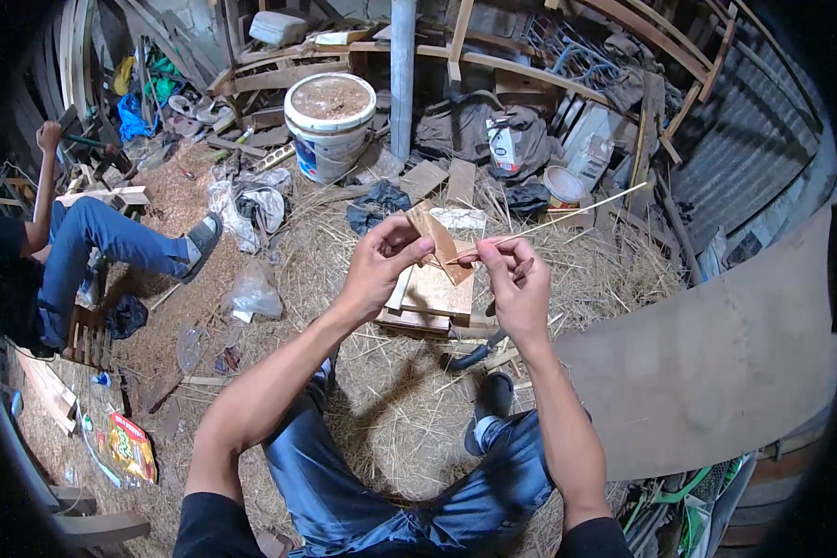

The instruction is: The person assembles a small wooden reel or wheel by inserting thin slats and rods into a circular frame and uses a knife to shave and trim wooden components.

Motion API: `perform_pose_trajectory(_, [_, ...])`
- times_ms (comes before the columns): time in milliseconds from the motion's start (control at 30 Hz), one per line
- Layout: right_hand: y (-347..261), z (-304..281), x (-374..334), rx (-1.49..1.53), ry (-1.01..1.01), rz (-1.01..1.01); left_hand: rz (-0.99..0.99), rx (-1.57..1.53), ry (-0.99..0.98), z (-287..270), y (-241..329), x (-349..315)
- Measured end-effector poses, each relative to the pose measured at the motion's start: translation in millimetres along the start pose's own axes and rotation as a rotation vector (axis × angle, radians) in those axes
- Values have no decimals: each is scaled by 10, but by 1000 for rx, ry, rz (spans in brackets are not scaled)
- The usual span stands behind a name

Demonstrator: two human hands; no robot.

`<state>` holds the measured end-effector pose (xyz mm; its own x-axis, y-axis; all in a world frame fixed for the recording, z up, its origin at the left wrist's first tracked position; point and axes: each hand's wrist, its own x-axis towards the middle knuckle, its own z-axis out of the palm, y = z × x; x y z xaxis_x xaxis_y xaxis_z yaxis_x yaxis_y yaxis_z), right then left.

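Note:
My left hand (388,260) pinches a flat, brownish plate (440,244) between thumb and fingers, holding it tilted in front of me. In my right hand (518,284) is a thin pale stick (586,209), gripped near its lower end. That end meets the face of the plate; whether it passes through a hole there I cannot tell. The long free end points up to the right. Below both hands sits a wooden block (437,290) on the straw-strewn ground. A knife with a dark curved handle (465,358) lies by the block, near my right foot.
A white bucket (330,126) stands beyond, beside a grey post (402,84). A large bent sheet (707,344) fills the right side. At left a co-worker's leg (112,237) shows, with a hand on a tool (84,139). Straw and shavings cover the floor.

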<state>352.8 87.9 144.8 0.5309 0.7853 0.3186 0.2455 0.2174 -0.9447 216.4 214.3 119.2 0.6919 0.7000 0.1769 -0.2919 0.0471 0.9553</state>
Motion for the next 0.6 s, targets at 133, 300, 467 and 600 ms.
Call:
perform_pose_trajectory(133, [70, 27, 8, 17, 54, -69, 36, -9, 8, 12, -19, 6])
perform_pose_trajectory(300, [-22, -9, -3, -39, 5, -18, 36, -47, 11, 5, -74, 12])
perform_pose_trajectory(467, [-52, -30, -70, -340, -2, -95, 17, 72, 25, 24, -119, 15])
perform_pose_trajectory(600, [265, -77, 92, -223, -15, -15, -121, 170, 44, 1, -312, 168])
